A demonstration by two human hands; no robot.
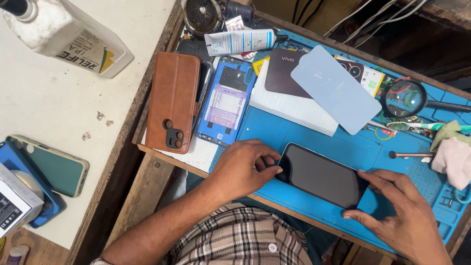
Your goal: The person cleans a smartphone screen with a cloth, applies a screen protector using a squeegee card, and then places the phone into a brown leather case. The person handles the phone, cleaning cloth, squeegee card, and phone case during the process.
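Workbench of worn wood (147, 196), seen from above, with a pale cream counter (59, 98) adjoining its left edge.

Blue work mat (274, 132): covers most of the bench top and carries nearly all items.

White foam block (294, 108): near the mat's far edge, bearing a dark maroon phone back cover (282, 73) and a pale blue rounded sheet (336, 88) laid partly over it.

Brown leather flip case (172, 100): at the bench's left edge, camera cut-out toward the near side.

Opened blue phone shell (226, 100): just beside the case, on its right.

Dark-screened phone (321, 175): flat on the mat by the near edge, screen up and blank.

Left hand (243, 169): palm down, fingers curled, fingertips touching the phone's left end; thumb and forefinger appear to pinch that edge.

Right hand (402, 216): fingers spread and mostly open, tips resting at the phone's right near corner, not wrapped around it.

White plastic bottle (66, 34): lying at the counter's far left corner.

Green-backed phone (51, 167): at the counter's left edge, on a blue object.

White tube (240, 41): at the mat's far edge.

Magnifying glass (405, 98): by the mat's right edge.

Pink and green cloths (451, 147): at the right edge.

Thin metal tool (409, 155): just left of the cloths.
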